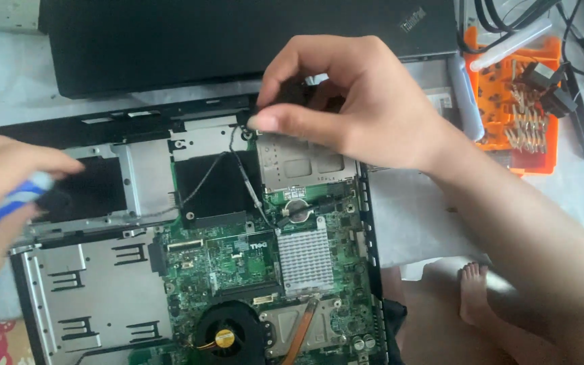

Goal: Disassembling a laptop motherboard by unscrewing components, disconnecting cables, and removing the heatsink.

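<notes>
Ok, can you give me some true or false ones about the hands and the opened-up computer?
1. The right hand pinches something small and dark at the top edge of the open laptop. True.
2. The left hand is empty. False: it holds a blue-and-white tool, blurred.
3. A round fan sits near the bottom of the green circuit board. True.
4. The orange tray lies left of the laptop. False: it lies at the upper right.
5. A closed black laptop lies beyond the open one. True.
6. The heat sink is bright red. False: it is silver.
</notes>
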